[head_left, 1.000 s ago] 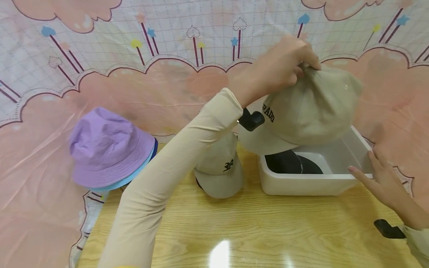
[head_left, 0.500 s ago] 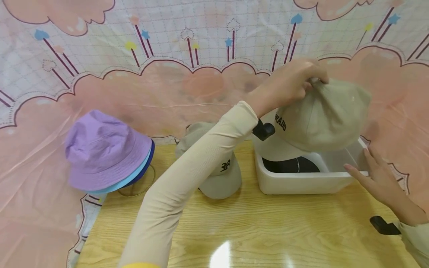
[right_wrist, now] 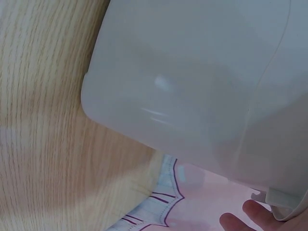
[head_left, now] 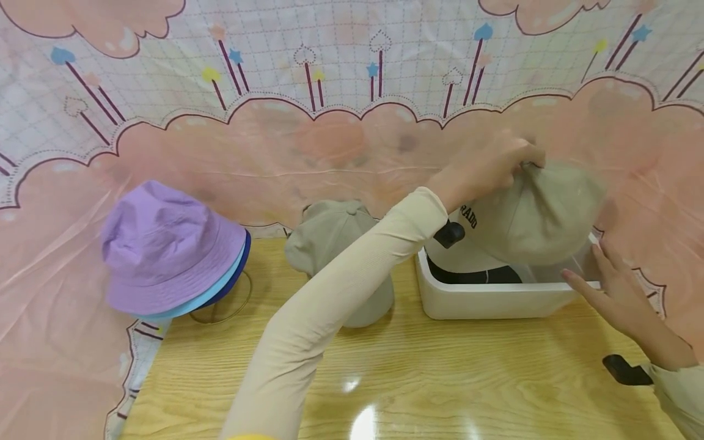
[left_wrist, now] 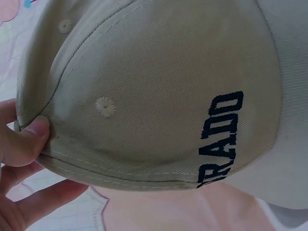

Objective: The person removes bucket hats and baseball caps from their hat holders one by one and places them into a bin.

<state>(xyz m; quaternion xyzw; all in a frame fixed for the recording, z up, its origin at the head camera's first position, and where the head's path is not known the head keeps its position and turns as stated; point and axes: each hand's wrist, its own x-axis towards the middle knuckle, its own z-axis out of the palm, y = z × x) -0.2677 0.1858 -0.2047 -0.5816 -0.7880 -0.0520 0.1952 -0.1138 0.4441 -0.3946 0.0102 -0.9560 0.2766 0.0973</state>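
My left hand (head_left: 505,166) pinches a beige baseball cap (head_left: 530,223) by the cloth at its crown. The cap hangs over the white bin (head_left: 495,304), its brim low at the bin's left end. In the left wrist view, thumb and fingers grip the fabric of the cap (left_wrist: 159,72), which bears dark lettering ending in "RADO". Inside the bin lies something black, seemingly a cap (head_left: 475,276), mostly hidden. My right hand (head_left: 621,299) rests at the bin's right rim with fingers fairly straight; only fingertips (right_wrist: 260,214) show beside the bin (right_wrist: 183,86) in the right wrist view.
Another beige cap (head_left: 327,235) sits mid-table, partly hidden behind my left forearm. At the left are stacked bucket hats, a purple one (head_left: 165,244) on top of blue ones. A patterned pink cloth (head_left: 330,146) hangs behind the wooden table (head_left: 467,373).
My left hand has lowered the beige cap and shifted it slightly right, down toward the bin. The black thing inside is now more covered. My right hand stays at the rim.
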